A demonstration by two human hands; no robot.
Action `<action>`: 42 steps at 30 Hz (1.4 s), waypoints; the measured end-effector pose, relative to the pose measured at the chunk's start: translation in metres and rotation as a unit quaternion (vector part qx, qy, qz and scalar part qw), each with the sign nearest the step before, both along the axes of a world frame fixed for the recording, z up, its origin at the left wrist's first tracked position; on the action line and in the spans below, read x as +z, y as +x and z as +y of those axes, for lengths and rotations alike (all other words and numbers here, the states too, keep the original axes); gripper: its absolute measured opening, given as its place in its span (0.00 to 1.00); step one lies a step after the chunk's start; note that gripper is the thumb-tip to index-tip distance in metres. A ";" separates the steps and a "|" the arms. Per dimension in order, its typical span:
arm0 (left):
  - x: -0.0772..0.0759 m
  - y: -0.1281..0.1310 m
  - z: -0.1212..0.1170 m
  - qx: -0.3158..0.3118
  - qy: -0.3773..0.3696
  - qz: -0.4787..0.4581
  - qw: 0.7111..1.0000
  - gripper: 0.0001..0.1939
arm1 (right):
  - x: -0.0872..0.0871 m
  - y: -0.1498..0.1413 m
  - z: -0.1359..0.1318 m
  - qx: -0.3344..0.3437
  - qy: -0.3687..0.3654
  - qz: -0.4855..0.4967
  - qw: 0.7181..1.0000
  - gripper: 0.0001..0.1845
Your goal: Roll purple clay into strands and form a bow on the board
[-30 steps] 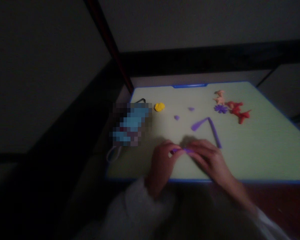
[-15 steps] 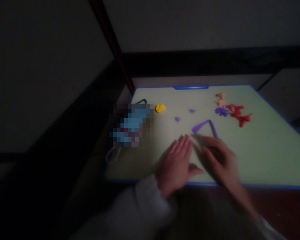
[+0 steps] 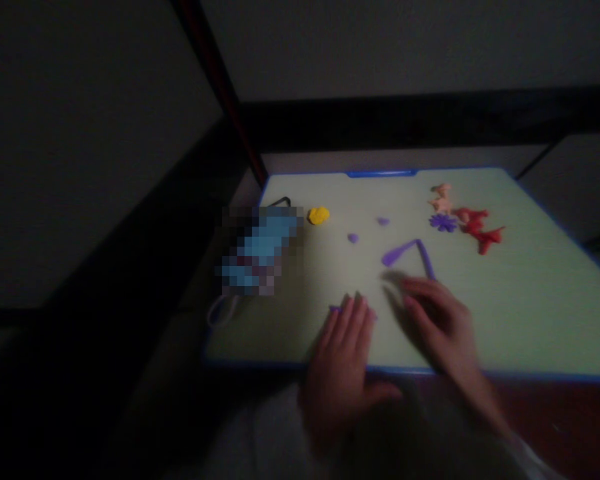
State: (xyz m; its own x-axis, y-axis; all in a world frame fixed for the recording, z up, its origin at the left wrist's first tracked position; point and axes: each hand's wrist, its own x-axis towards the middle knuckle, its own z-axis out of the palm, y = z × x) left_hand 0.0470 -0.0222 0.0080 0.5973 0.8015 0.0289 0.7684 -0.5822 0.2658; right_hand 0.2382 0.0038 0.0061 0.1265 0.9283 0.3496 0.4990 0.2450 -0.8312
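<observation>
My left hand (image 3: 343, 363) lies flat near the front edge of the board, fingers stretched out and thumb spread. Under its fingers is a thin purple roll of modelling clay (image 3: 335, 309), its ends poking out on both sides. My right hand (image 3: 443, 317) rests to the right, fingers loosely curved, thumb apart, with nothing visible in it. Just beyond it is a bent purple clay strip (image 3: 424, 257), thick at its left end; its lower right end meets my right fingers in view. Two small purple lumps, one nearer (image 3: 353, 238) and one farther (image 3: 383, 221), sit further back.
A white board with a blue rim (image 3: 530, 313) carries everything. A yellow clay lump (image 3: 319, 215) is at back left, beside a blurred-out blue object (image 3: 263, 247) with a cord. Pinkish figures (image 3: 441, 203), a purple flower shape (image 3: 443, 223) and red figures (image 3: 489, 240) lie at right.
My left hand has drawn back toward the front edge, and the ends of the purple roll now show beside its fingers. My right hand has hardly moved.
</observation>
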 end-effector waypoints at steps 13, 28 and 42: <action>-0.005 -0.031 0.065 0.035 -0.032 -0.209 0.977 0.32 | 0.001 -0.006 0.004 0.076 -0.021 -0.062 0.995 0.10; 0.008 -0.030 0.071 0.132 -0.137 -0.397 0.898 0.02 | 0.013 -0.026 0.009 0.138 -0.042 -0.045 0.989 0.08; 0.016 -0.011 0.053 0.184 -0.237 -0.479 0.825 0.08 | 0.015 -0.032 -0.001 0.111 0.030 0.100 0.988 0.10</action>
